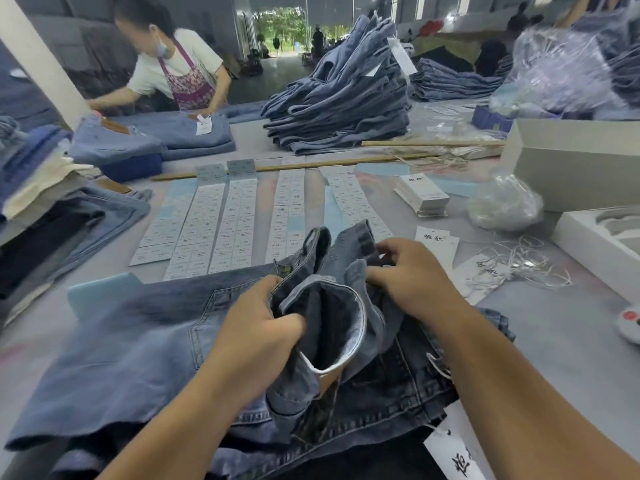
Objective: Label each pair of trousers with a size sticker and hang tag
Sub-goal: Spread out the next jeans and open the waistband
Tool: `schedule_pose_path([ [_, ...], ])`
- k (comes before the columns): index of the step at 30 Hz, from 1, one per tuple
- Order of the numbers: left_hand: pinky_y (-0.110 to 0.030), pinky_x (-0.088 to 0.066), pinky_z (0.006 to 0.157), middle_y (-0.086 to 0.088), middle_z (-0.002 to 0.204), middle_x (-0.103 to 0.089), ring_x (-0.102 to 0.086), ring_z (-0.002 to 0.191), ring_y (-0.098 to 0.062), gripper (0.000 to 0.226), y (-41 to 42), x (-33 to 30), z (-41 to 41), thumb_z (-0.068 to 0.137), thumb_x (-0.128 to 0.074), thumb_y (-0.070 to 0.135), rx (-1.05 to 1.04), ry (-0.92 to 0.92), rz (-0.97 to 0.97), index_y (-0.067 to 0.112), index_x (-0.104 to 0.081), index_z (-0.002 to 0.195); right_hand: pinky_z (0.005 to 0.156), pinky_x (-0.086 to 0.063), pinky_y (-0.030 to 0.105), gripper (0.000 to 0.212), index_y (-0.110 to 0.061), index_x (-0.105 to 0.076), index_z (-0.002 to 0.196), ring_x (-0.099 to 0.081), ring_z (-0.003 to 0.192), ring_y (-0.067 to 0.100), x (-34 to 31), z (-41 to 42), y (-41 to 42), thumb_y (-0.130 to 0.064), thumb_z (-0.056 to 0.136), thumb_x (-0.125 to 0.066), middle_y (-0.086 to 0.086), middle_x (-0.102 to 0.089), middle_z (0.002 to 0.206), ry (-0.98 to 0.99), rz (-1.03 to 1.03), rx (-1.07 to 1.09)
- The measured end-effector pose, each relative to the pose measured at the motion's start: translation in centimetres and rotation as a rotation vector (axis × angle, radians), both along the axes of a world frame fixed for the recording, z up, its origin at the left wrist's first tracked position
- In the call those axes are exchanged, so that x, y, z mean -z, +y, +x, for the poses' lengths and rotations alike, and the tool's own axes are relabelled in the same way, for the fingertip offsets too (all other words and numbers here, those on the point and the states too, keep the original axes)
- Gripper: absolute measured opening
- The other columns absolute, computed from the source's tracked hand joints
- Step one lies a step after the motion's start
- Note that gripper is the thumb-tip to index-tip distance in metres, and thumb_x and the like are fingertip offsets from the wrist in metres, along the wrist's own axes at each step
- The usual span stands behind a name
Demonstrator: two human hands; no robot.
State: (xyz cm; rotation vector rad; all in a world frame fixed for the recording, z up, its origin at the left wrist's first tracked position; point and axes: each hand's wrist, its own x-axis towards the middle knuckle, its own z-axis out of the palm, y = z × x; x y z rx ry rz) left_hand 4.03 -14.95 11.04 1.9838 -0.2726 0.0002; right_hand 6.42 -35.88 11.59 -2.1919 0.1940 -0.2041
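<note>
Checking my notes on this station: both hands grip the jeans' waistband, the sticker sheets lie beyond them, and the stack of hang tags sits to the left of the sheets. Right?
Not quite. The head view shows the stack of hang tags to the right of the sticker sheets, not the left. The rest holds: the left hand and right hand both grip the jeans at the waistband, with the sheets beyond them.
</note>
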Motion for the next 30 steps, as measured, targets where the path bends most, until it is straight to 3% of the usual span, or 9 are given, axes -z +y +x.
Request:
schedule_pose_path([
  [4,-0.032,-0.043,0.049,-0.006,0.061,-0.062,-0.055,0.052,-0.013,0.022,0.6,-1.3,0.6,0.060,-0.051,0.023,-0.113,-0.057,-0.050,0.024,-0.062,0.078,0.058,-0.051,0.030,0.005,-0.019,-0.070,0.078,-0.064,0.063,0.015,-1.0,-2.3,0.1,-0.022,0.081,-0.072,-0.001,-0.068,0.065,-0.222,-0.030,0.132],
  [7,-0.036,-0.041,0.051,0.003,0.056,-0.056,-0.052,0.052,-0.013,0.018,-0.2,-2.0,0.5,0.062,-0.053,0.026,-0.108,-0.096,-0.082,0.021,-0.060,0.077,0.044,-0.040,0.017,0.006,-0.022,-0.068,0.075,-0.055,0.049,0.008,-1.8,-4.0,0.4,-0.023,0.080,-0.071,-0.008,-0.063,0.058,-0.358,-0.048,0.179],
  [10,-0.026,-0.043,0.052,0.011,0.064,-0.062,-0.055,0.055,-0.005,0.017,-2.4,-0.9,-0.7,0.069,-0.050,0.040,-0.015,-0.107,0.033,0.029,-0.058,0.079,0.052,-0.042,0.014,0.004,-0.023,-0.064,0.085,-0.057,0.058,0.003,-0.9,-4.7,0.7,-0.023,0.083,-0.067,-0.010,-0.062,0.061,-0.246,-0.133,0.195],
  [12,-0.033,-0.049,0.060,0.010,0.073,-0.064,-0.059,0.065,-0.008,0.018,-4.0,0.5,-1.4,0.074,-0.047,0.045,0.066,-0.035,0.130,0.030,-0.056,0.079,0.068,-0.049,0.031,0.013,-0.020,-0.062,0.087,-0.061,0.076,0.014,0.3,-5.0,0.4,-0.032,0.087,-0.063,-0.007,-0.064,0.075,-0.017,-0.213,0.175],
  [14,-0.041,-0.050,0.066,0.006,0.073,-0.063,-0.059,0.070,-0.012,0.019,-4.9,1.3,-1.4,0.076,-0.046,0.044,0.070,0.000,0.136,0.027,-0.054,0.079,0.069,-0.048,0.034,0.030,-0.015,-0.063,0.084,-0.059,0.078,0.021,1.1,-5.4,-0.2,-0.044,0.089,-0.059,0.001,-0.065,0.081,0.142,-0.248,0.148],
  [18,-0.018,-0.040,0.050,0.012,0.066,-0.064,-0.055,0.058,-0.002,0.018,-4.9,0.4,0.3,0.073,-0.048,0.036,-0.108,-0.030,-0.129,0.023,-0.059,0.078,0.059,-0.041,0.033,0.048,-0.006,-0.052,0.063,-0.047,0.058,0.018,0.1,-6.6,-1.0,-0.045,0.090,-0.061,0.003,-0.052,0.062,0.141,-0.137,-0.005],
  [22,-0.038,-0.043,0.057,0.004,0.063,-0.058,-0.054,0.062,-0.016,0.016,-3.6,-1.3,1.8,0.073,-0.051,0.032,-0.230,0.013,-0.371,0.018,-0.058,0.077,0.069,-0.049,0.045,0.045,-0.008,-0.061,0.078,-0.060,0.073,0.026,-1.3,-7.5,-0.4,-0.051,0.086,-0.053,0.009,-0.064,0.077,-0.018,-0.026,-0.131],
  [26,-0.027,-0.045,0.057,0.011,0.067,-0.063,-0.057,0.062,-0.006,0.006,-4.4,-0.4,0.7,0.084,-0.055,0.029,-0.107,0.010,-0.154,0.025,-0.059,0.083,0.053,-0.038,0.026,0.035,-0.017,-0.048,0.068,-0.053,0.057,0.014,-0.6,-7.1,0.0,-0.037,0.097,-0.054,-0.003,-0.054,0.060,-0.111,-0.075,0.097],
  [30,-0.039,-0.048,0.064,0.002,0.079,-0.064,-0.059,0.069,-0.012,0.017,-5.1,0.5,-0.4,0.081,-0.055,0.042,-0.027,-0.006,-0.004,0.026,-0.057,0.083,0.046,-0.031,0.020,0.031,-0.020,-0.052,0.069,-0.048,0.052,0.007,0.0,-7.2,-0.9,-0.035,0.095,-0.059,-0.006,-0.052,0.053,-0.217,-0.151,0.237],
])
